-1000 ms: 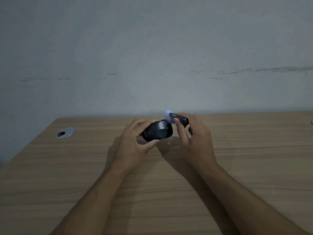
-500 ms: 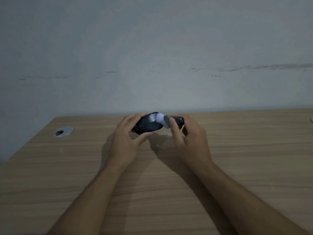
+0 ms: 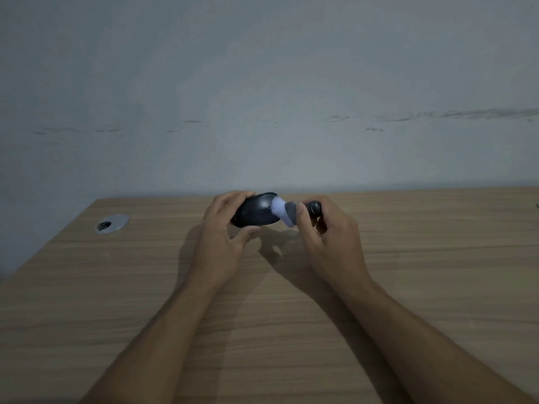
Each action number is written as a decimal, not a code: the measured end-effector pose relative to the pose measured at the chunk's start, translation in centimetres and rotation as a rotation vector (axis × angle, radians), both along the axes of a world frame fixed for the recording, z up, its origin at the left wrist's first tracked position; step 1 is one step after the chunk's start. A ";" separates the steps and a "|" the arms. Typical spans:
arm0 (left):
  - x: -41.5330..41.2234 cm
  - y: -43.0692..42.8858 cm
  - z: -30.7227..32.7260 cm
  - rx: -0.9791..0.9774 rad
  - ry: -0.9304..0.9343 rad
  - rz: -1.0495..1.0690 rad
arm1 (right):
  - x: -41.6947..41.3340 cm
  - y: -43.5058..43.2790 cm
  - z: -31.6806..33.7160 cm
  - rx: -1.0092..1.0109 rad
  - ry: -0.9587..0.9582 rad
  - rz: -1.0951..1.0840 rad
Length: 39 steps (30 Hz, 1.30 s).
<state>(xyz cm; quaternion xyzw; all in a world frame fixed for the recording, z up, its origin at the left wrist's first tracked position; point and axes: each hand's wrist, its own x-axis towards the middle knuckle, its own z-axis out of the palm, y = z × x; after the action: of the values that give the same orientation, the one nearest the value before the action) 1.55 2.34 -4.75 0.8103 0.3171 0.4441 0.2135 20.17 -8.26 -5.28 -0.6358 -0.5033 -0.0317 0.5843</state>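
Observation:
A black computer mouse (image 3: 256, 212) is held up just above the wooden table (image 3: 408, 272), near its far edge. My left hand (image 3: 224, 231) grips it from the left, fingers over the top and thumb underneath. My right hand (image 3: 326, 228) grips a small brush (image 3: 291, 212) with a dark handle and pale bristles. The bristles touch the right end of the mouse. Most of the brush handle is hidden inside my right fist.
A round metal cable grommet (image 3: 113, 224) is set into the table at the far left. A grey wall (image 3: 262, 97) rises right behind the table's far edge. A small object barely shows at the right frame edge.
The mouse has been raised and turned, from its underside facing me to lying more level. The brush went from behind the mouse's right end to pressing its bristles on that end.

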 end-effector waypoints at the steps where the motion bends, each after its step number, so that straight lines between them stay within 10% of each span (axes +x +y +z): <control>1: 0.0 -0.1 0.1 -0.003 0.010 -0.008 | 0.0 0.0 0.1 0.022 -0.001 -0.011; 39: 0.9 -1.5 1.0 0.009 0.022 0.049 | -1.4 -0.4 0.6 0.096 -0.373 0.181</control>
<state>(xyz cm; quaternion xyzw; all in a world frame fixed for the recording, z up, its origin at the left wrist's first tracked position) 2.44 0.88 -3.77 0.8080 0.3372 0.4418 0.1956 18.79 -8.63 -4.73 -0.5425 -0.6558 -0.1201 0.5111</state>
